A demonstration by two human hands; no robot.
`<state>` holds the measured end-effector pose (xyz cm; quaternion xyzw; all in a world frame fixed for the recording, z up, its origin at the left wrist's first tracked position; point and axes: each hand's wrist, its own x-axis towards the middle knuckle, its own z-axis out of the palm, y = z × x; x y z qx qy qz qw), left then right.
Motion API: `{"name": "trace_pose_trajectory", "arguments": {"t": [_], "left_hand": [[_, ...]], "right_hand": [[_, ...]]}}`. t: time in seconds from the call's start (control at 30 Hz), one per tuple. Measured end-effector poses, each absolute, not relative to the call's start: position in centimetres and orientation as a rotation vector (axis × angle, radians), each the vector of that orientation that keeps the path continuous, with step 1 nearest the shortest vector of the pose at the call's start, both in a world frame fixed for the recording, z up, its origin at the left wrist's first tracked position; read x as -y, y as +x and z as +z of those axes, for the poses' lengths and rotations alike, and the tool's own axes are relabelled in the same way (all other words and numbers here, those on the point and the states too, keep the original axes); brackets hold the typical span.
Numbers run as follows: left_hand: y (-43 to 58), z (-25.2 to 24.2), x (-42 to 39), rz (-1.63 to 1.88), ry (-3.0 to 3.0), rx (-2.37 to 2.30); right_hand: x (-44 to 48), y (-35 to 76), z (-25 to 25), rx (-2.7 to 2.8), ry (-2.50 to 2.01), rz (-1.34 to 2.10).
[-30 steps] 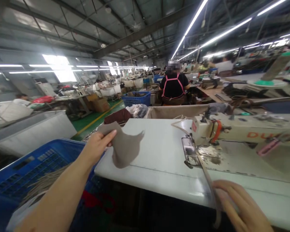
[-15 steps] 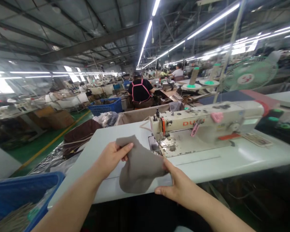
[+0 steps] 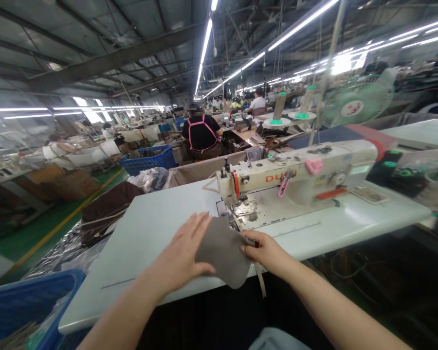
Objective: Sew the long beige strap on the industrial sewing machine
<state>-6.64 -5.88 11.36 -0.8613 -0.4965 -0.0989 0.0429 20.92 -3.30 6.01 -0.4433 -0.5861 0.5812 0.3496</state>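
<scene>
A grey-brown piece of fabric (image 3: 224, 253) lies at the front edge of the white sewing table, its lower end reaching over the edge. My left hand (image 3: 184, 253) rests along the fabric's left side with fingers stretched out and thumb apart. At the right edge, my right hand (image 3: 264, 250) pinches the fabric between thumb and fingers. A narrow pale strip (image 3: 261, 281) hangs below the right hand; where its upper end goes is hidden. Just beyond the fabric stands a sewing machine (image 3: 295, 180), with its needle area close to the cloth's far edge.
Blue baskets stand at the lower left (image 3: 71, 282) and farther back (image 3: 149, 160). Dark maroon cloth (image 3: 107, 214) lies beside the table (image 3: 160, 209). Thread cones (image 3: 278, 109) and a green fan (image 3: 354, 104) are behind the machine. A person in a pink-strapped apron (image 3: 201, 131) sits ahead.
My left hand has let go of its pinch and spread along the fabric. The right hand has closed on the right edge, the cloth has turned, and the pale strip now shows. The view has shifted right.
</scene>
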Motion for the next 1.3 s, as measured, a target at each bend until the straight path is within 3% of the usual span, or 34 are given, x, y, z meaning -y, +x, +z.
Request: {"name": "trace_pose_trajectory", "arguments": {"t": [0.17, 0.33, 0.5, 0.7, 0.93, 1.17, 1.3], "left_hand": [[-1.8, 7.4, 6.1, -0.301, -2.896, 1.23], [-1.1, 6.2, 4.6, -0.225, -2.916, 1.432], [-1.1, 8.4, 4.6, -0.01, -2.795, 1.712], [0.4, 8.4, 5.5, 0.169, -2.79, 1.548], [-0.4, 7.6, 6.7, 0.228, -2.692, 1.214], [-1.2, 6.0, 11.1, -0.159, -2.689, 0.698], [-3.0, 5.8, 13.2, -0.403, -2.613, 0.569]], "right_hand": [[3.5, 19.9, 6.2, 1.616, -1.111, 1.511], [3.2, 21.2, 6.3, 1.651, -1.248, 1.333], [4.6, 22.1, 7.5, 1.74, -1.339, 0.929], [8.5, 19.2, 7.9, 2.363, -1.094, 0.185], [8.6, 18.8, 6.2, 2.667, -1.346, 0.187], [11.2, 22.0, 8.3, 2.931, -0.657, -0.089], [12.0, 24.4, 11.4, 3.002, -0.501, -0.149]]}}
